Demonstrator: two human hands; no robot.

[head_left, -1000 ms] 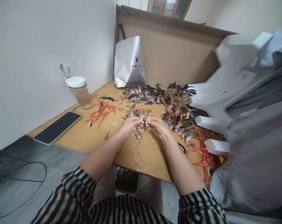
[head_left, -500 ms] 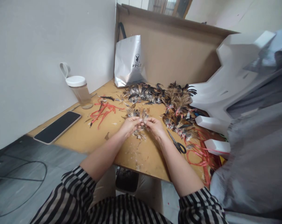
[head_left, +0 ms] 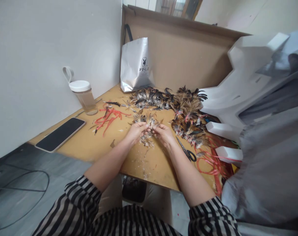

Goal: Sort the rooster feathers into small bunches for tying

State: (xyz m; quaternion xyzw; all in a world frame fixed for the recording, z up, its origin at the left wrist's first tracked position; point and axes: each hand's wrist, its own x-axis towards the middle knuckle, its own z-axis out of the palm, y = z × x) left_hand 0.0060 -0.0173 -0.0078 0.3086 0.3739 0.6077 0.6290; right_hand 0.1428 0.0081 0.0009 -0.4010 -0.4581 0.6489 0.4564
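Observation:
Over the middle of the table, my left hand [head_left: 139, 131] and my right hand [head_left: 162, 133] work close together, fingertips pinched on small brown and whitish feathers [head_left: 152, 122]. More loose feathers [head_left: 146, 141] lie on the tabletop beneath and in front of them. Beyond my fingers sits a low clump of brownish feathers [head_left: 140, 117], partly covered by the hands. Black-handled scissors [head_left: 187, 150] rest to the right of my right wrist. Bundles of dark and brown feathers [head_left: 190, 129], some bound with red at the base, are heaped at the right.
Red ribbon strips [head_left: 109, 118] lie at left, and a red ribbon tangle [head_left: 213, 164] at right. A lidded cup [head_left: 83, 96] and phone [head_left: 61, 134] stand along the left side. A silver bag [head_left: 134, 65], a grey-white feather pile [head_left: 150, 98] and white foam [head_left: 237, 78] border the table [head_left: 161, 170].
My hands have drawn slightly apart, and more of the feathers between the fingertips now shows. The other things on the table lie as before.

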